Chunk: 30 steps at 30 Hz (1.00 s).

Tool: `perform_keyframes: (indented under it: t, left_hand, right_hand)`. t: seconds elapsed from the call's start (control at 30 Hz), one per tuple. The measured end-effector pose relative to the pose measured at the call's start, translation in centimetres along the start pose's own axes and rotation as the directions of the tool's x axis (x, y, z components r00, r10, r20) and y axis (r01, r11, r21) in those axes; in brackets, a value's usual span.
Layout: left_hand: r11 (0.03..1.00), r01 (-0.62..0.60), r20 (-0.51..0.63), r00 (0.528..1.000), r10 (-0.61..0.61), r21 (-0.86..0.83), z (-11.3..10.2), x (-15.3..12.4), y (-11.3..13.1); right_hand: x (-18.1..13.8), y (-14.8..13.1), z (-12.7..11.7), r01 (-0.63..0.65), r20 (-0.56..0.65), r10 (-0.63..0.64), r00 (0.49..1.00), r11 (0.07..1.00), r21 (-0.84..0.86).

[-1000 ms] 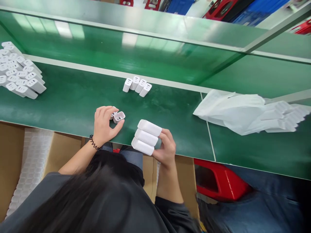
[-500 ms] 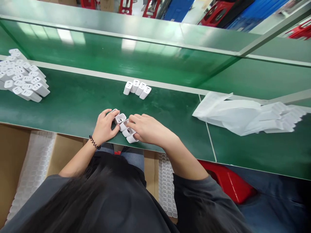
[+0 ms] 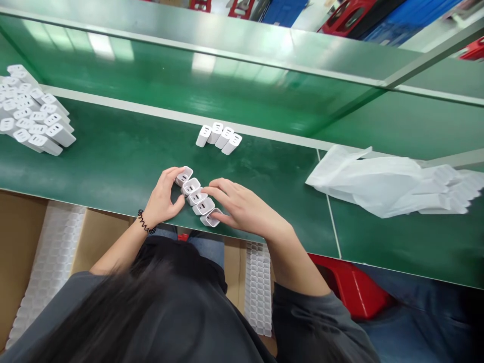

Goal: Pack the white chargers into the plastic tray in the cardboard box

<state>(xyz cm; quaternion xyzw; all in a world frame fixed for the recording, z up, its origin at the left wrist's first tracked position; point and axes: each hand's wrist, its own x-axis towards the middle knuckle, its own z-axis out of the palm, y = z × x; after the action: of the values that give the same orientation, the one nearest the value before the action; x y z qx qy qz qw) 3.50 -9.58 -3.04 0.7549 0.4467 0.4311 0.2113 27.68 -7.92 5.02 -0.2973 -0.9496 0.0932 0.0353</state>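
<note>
Both hands at a row of hollow white housings on a green counter (image 3: 124, 136), seen from the head camera; positions are given relative to the cluster of four white blocks (image 3: 227, 137), which leans side by side near the counter's rear strip, slotted faces up. The row of five white housings (image 3: 203, 205) lies on the person's side of the cluster, slanting from a far left end to a near right end by the counter's front edge. Hollow ends face upward, and dark slots show inside several.

The left hand (image 3: 162, 200), nearer the person than the cluster and to its left, has thumb and fingers parted: the fingertips meet the farthest housing, while the thumb lies beside the second. A black coiled band (image 3: 145, 223) circles its wrist. The right hand (image 3: 245, 209), directly on the person's side of the cluster, has its fingers spread over the row, index finger at the third housing and thumb at the hollow end of the nearest; whether it grips them cannot be told.

Well left of the cluster stands a large pile of similar blocks (image 3: 34, 118); well right of it lies a translucent white bag (image 3: 370, 179) with pale blocks showing at its far right end.
</note>
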Motion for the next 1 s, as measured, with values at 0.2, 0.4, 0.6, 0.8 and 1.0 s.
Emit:
perform_keyframes:
  t: [0.2, 0.4, 0.6, 0.8, 1.0]
  left_hand:
    - [0.999, -0.026, 0.005, 1.000, 0.026, 0.018, -0.2, 0.7, -0.1]
    - [0.996, -0.041, 0.060, 0.998, 0.036, 0.078, 0.0, 1.1, 0.1]
    - [0.999, -0.034, 0.079, 0.996, 0.031, 0.042, 0.2, 1.1, -0.1]
    - [0.999, -0.047, 0.058, 0.997, 0.045, 0.025, 0.2, 1.3, 0.0]
    - [0.996, 0.019, -0.111, 0.993, -0.028, -0.083, 0.0, 0.8, -0.5]
  right_hand:
    - [0.3, -0.4, -0.2, 0.034, 0.012, -0.034, 0.999, 0.999, 0.009]
    - [0.4, 0.0, 0.1, 0.055, 0.014, -0.055, 0.998, 0.998, 0.027]
    - [0.6, 0.6, 0.3, 0.019, 0.002, -0.019, 1.000, 0.998, 0.061]
    - [0.9, 0.8, 0.2, 0.038, 0.009, -0.039, 0.999, 0.998, 0.058]
    - [3.0, 0.9, -0.2, 0.136, 0.147, -0.140, 0.979, 0.990, 0.034]
